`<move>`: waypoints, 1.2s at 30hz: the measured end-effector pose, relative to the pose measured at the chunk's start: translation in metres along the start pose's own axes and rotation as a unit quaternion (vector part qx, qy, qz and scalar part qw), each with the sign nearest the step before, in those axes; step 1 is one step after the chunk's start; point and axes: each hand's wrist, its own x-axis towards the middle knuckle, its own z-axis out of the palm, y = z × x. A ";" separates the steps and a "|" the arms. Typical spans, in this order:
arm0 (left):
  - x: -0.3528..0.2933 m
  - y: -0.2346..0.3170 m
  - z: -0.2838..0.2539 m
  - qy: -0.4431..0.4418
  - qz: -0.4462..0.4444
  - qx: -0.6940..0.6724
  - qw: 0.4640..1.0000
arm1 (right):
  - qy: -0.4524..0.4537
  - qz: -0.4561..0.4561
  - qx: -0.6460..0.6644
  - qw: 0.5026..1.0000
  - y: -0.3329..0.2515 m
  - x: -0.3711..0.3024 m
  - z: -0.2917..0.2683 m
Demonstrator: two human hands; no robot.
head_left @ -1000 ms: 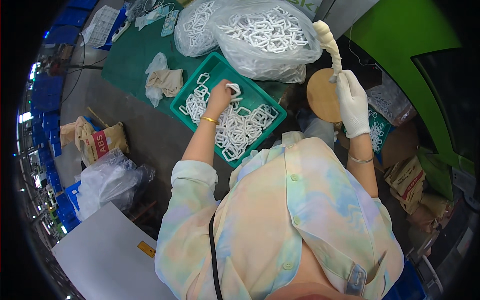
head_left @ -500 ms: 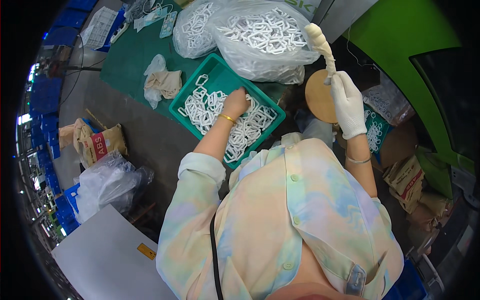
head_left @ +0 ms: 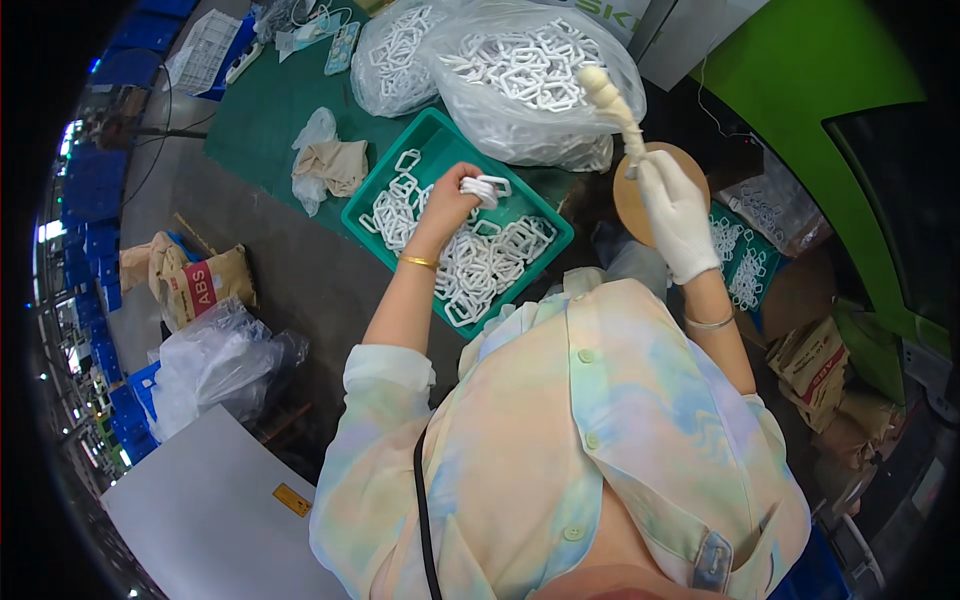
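Observation:
My bare left hand (head_left: 447,207), with a yellow bangle at its wrist, is closed on several white chain links (head_left: 484,190) held over the green tray (head_left: 428,132). Loose white links (head_left: 490,262) lie heaped in that tray, mostly toward its near side. Out to the right, my right hand (head_left: 680,220) wears a white knitted glove. Its fingers are wrapped round the lower end of a cream, wrapped-looking stick (head_left: 613,102) with a bulbous top. The stick points up and left, in front of a large bag of links. What lies inside the gloved grip is hidden.
Two clear bags of white links, a big one (head_left: 540,65) and a smaller one (head_left: 395,50), stand behind the tray. A beige cloth (head_left: 335,168) lies on the green table. At right are a round wooden top (head_left: 632,205), another tray of links (head_left: 765,268) and a green machine (head_left: 800,55).
My left hand has lifted out of the heap, moving left with links in it. My right hand has swung the stick left and slightly down.

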 end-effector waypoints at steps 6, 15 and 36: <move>-0.037 0.094 0.013 -0.020 0.129 -0.222 0.966 | -0.074 0.059 0.109 0.990 -0.024 0.002 0.047; -0.059 0.154 0.029 0.106 0.263 0.065 0.957 | -0.043 0.035 0.176 0.983 -0.032 0.005 0.062; -0.049 0.159 0.038 -0.046 -0.015 -0.621 0.783 | -0.075 0.019 0.126 0.989 -0.050 -0.014 0.062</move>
